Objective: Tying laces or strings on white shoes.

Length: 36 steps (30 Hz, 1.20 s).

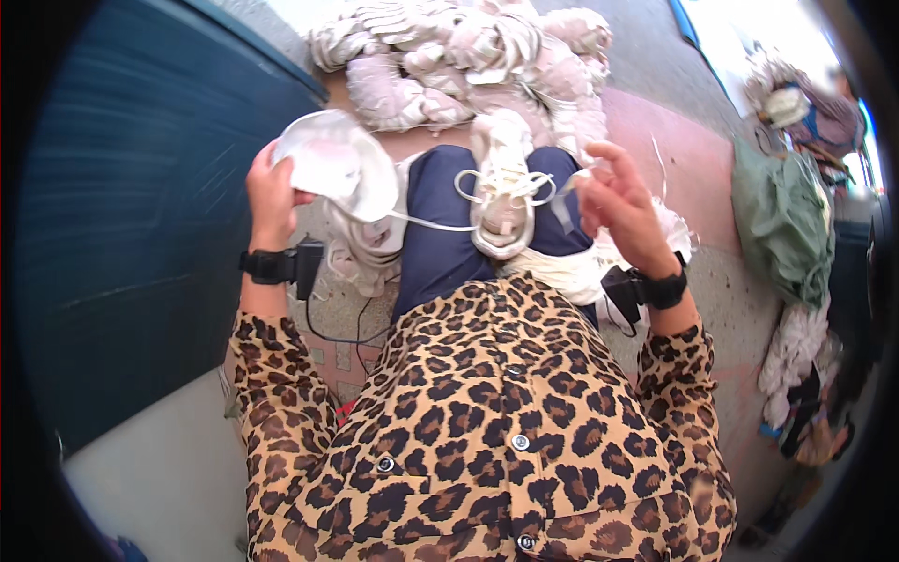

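Observation:
My left hand point(273, 192) grips the edge of a white, rounded, cupped piece point(342, 164) that looks like part of a shoe upper. From near it a white cord point(431, 223) runs to a white lace-up shoe point(506, 225) lying on my lap between my knees. The shoe's lace point(536, 189) is looped out to both sides. My right hand point(620, 199) is raised to the right of the shoe with its fingers bent together. A small pale thing shows at its fingertips, too blurred to name.
A heap of bundled white shoe pieces point(449, 61) lies on the floor beyond my knees. More pale pieces point(361, 248) lie beside my left leg, with white cloth point(567, 272) by my right thigh. A dark blue panel point(178, 178) stands left; a green sack point(782, 220) lies right.

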{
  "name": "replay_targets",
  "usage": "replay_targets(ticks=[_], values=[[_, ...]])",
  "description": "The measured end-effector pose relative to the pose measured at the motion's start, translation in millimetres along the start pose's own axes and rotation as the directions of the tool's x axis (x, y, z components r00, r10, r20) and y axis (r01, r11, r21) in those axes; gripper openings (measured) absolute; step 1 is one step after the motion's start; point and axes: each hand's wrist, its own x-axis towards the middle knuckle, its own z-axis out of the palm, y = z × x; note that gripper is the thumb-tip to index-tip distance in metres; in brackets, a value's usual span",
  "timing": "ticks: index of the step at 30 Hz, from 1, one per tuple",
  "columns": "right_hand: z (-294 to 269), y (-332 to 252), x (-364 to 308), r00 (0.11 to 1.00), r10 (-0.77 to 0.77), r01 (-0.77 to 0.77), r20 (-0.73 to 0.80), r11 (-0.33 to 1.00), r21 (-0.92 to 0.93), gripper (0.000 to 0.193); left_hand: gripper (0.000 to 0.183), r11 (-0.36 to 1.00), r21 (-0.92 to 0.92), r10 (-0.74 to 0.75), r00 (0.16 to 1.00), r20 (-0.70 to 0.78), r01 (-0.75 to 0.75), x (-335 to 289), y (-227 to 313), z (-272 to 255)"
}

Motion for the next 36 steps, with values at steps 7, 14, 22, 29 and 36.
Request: replay_targets(ticks=[7, 14, 22, 29, 36], values=[[104, 49, 49, 0.960, -0.018, 0.262, 0.278, 0.398, -0.879, 0.053, 0.032, 0.998, -0.021, 0.056, 0.928, 0.369, -0.052, -60, 79, 80], [108, 104, 70, 0.979, -0.198, 0.176, 0.046, 0.712, -0.680, 0.031, 0.035, 0.955, -0.278, 0.018, 0.916, 0.402, 0.103, -6, -38, 51], [88, 102, 67, 0.994, -0.039, 0.103, 0.103, 0.671, -0.734, 0.028, 0.037, 0.859, 0.502, -0.108, 0.922, 0.371, -0.101, -43, -192, 37], [33, 60, 28, 0.827, 0.493, -0.484, 0.271, 0.869, -0.105, 0.036, 0.024, 0.731, 0.527, 0.265, 0.892, 0.367, -0.434, -60, -47, -8], [-42, 92, 16, 0.925, 0.378, -0.377, 0.020, 0.912, 0.163, 0.025, 0.042, 0.689, 0.192, 0.307, 0.521, 0.797, -0.699, -131, -36, 87]])
